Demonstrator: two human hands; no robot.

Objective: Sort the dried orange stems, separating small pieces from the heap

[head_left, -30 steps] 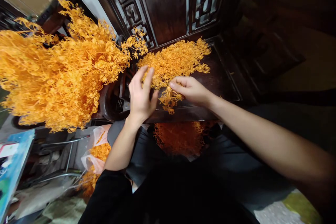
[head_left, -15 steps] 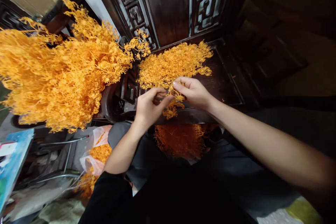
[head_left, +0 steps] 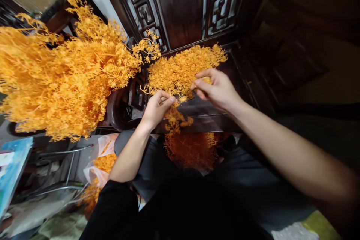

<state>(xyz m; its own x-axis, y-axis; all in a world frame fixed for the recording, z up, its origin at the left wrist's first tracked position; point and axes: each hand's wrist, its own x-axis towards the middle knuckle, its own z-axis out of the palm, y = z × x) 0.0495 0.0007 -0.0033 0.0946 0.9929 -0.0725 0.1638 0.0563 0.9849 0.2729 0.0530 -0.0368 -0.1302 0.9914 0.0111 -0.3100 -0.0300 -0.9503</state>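
My left hand [head_left: 159, 109] is closed in a pinch on a thin stem of an orange dried-flower sprig [head_left: 177, 120]. The sprig's branching heads hang below the fingers, over the front edge of the dark wooden seat [head_left: 208, 109]. My right hand [head_left: 221, 89] is apart from it, up and to the right, with thumb and fingertips pinched together. Orange shows between those fingers, but I cannot tell whether it is held or lies behind. Just beyond both hands, a flat heap of orange flower heads [head_left: 180, 69] is spread on the seat.
A large bunch of orange dried flowers [head_left: 64, 78] rises at the left by the carved armrest [head_left: 119, 110]. More orange stems [head_left: 191, 150] are below the seat edge between my knees. A plastic bag [head_left: 105, 146] with orange flowers stands lower left. The carved backrest [head_left: 180, 7] is behind.
My right hand has moved right and slightly up, away from the sprig. My left hand has closed on the stem and moved slightly left, and the sprig hangs lower.
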